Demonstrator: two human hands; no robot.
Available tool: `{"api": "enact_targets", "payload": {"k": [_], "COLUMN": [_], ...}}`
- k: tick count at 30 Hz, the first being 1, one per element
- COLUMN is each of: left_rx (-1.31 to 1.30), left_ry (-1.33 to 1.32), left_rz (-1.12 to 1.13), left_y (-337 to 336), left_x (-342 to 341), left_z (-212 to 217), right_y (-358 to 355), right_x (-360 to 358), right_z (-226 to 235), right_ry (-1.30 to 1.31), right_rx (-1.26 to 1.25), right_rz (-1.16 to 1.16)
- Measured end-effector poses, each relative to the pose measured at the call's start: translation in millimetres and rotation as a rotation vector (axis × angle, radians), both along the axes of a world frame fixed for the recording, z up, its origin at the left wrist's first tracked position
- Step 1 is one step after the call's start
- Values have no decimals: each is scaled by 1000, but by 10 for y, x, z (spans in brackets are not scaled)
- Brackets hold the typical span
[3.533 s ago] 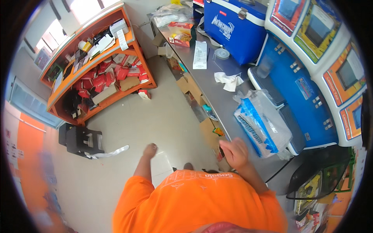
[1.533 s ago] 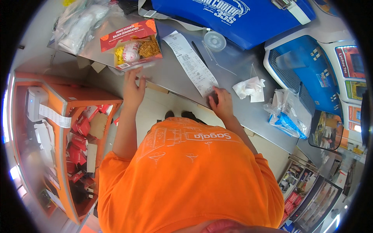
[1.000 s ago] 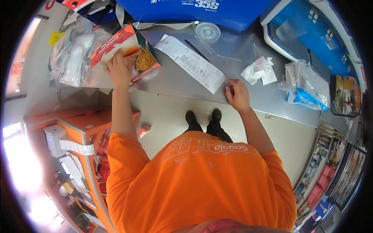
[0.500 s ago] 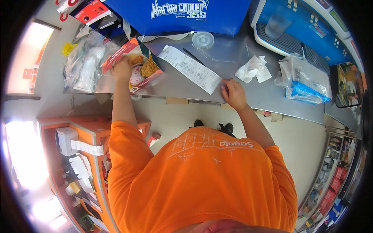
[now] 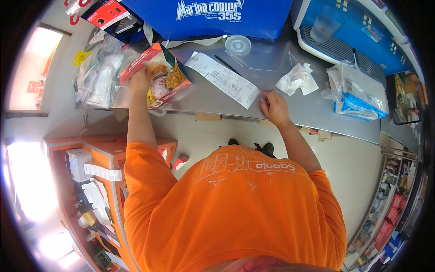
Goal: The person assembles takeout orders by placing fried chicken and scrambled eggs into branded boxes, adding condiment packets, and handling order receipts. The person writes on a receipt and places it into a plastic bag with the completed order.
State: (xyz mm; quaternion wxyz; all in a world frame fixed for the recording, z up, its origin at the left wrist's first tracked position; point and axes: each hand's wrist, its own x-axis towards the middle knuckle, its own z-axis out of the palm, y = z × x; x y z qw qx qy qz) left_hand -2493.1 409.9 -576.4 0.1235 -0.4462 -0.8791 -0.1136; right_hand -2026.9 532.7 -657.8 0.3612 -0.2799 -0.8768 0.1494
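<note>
The left hand (image 5: 139, 79) rests on the food box (image 5: 156, 75) at the worktop's (image 5: 290, 115) left end, its grip loosely around the box's near edge; whether it clamps cannot be told. The right hand (image 5: 274, 106) lies flat beside the receipt (image 5: 224, 79), holding nothing. The open box holds fried pieces and wrapped items. Judged step: handling the box; next calls for a firm hold.

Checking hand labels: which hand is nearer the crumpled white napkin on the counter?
Right. The right hand rests at the counter's front edge, just left of and below the crumpled white napkin, not touching it. The left hand is far off, on the open food box.
</note>
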Motion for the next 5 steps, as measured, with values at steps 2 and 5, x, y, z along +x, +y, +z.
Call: {"api": "enact_targets", "payload": {"k": [2,5], "left_rx": [16,45], "left_ry": [-55,-145], "left_rz": [-8,-43], "left_y": [-19,-27], "left_x": [-29,-96], "left_z": [-14,-36], "right_y": [7,5], "right_x": [-10,-2], "right_z": [-13,-36], "right_ry": [0,-5], "right_rx": [1,-23], "right_rz": [-6,-10]}}
